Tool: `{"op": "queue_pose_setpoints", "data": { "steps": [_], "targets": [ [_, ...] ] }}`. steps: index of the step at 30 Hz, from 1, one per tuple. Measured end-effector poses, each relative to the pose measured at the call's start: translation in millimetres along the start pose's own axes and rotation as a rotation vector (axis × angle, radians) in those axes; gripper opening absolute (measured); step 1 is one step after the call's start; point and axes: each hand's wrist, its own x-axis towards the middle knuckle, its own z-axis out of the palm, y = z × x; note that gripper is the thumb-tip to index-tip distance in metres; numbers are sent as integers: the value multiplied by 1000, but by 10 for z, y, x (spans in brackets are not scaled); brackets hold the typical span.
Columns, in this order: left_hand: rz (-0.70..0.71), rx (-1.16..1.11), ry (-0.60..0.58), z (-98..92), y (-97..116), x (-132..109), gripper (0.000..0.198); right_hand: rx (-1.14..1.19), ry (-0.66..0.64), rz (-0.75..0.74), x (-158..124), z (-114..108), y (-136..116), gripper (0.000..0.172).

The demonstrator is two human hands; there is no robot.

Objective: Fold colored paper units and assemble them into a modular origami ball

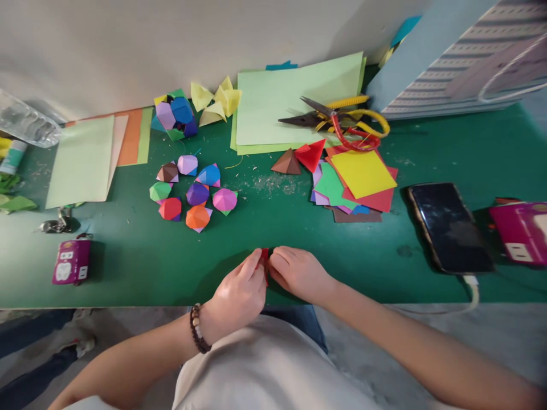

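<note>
My left hand (239,290) and my right hand (297,273) meet at the near edge of the green table (141,256). Both are closed on a small folded red paper (265,257), of which only a sliver shows between the fingers. A beaded bracelet (198,328) circles my left wrist. Beyond the hands lie several folded paper shapes (194,191) in many colours. A brown folded pyramid (286,163) and a red folded piece (311,154) lie further right.
A stack of coloured paper squares (361,182) lies right of centre, with scissors (342,119) on light green sheets (294,102) behind. A black phone (448,226) on a cable lies at the right beside a magenta box (521,230). A small purple box (71,261) sits left.
</note>
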Motion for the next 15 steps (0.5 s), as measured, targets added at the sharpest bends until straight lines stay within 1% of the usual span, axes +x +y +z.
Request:
{"op": "queue_pose_setpoints", "data": {
  "steps": [4, 7, 9, 12, 15],
  "targets": [
    [6, 5, 4, -19, -4, 3, 32, 69, 11, 21, 4, -25, 21, 28],
    [-9, -8, 7, -26, -6, 3, 31, 190, 60, 108, 1, -47, 49, 21],
    [-17, -31, 16, -30, -5, 1, 30, 249, 73, 155, -4, -51, 60, 20],
    [-20, -68, 32, -29, 0, -4, 28, 194, 27, 110, -11, -42, 53, 24],
    [-42, -65, 46, -15, 9, -11, 29, 114, 16, 66, -13, -30, 36, 30]
  ]
}}
